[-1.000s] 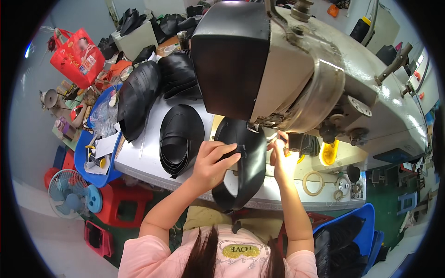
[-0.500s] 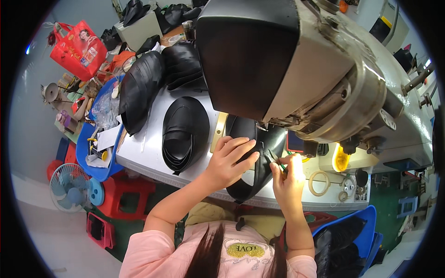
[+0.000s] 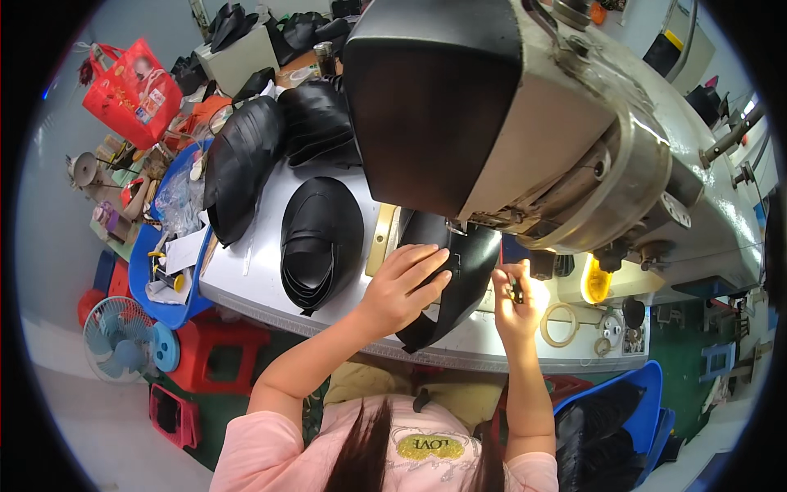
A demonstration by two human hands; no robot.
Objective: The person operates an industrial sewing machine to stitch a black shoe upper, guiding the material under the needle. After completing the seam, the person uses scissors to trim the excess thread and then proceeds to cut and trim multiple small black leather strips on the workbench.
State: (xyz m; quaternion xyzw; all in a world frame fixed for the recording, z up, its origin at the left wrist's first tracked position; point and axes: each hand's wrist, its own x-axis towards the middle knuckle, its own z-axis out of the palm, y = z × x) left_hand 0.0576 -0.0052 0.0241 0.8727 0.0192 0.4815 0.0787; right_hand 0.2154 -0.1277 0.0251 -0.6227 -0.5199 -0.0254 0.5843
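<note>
Both bare forearms enter from the lower edge and extend upward, the left angled toward the right, the right nearly vertical. The left hand (image 3: 402, 287) is palm down, fingers spread and extended, thumb toward the body, lying flat on a surface. The right hand (image 3: 515, 307) is raised beside it, wrist slightly bent, fingers curled together in a pinch near the thumb. The two hands are near but apart.

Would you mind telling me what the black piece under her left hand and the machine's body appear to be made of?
The black piece looks like leather or a synthetic imitation: thin, curved, with a soft sheen. The left hand presses it flat. The sewing machine body seems to be painted metal, pale, glossy and scuffed.
</note>
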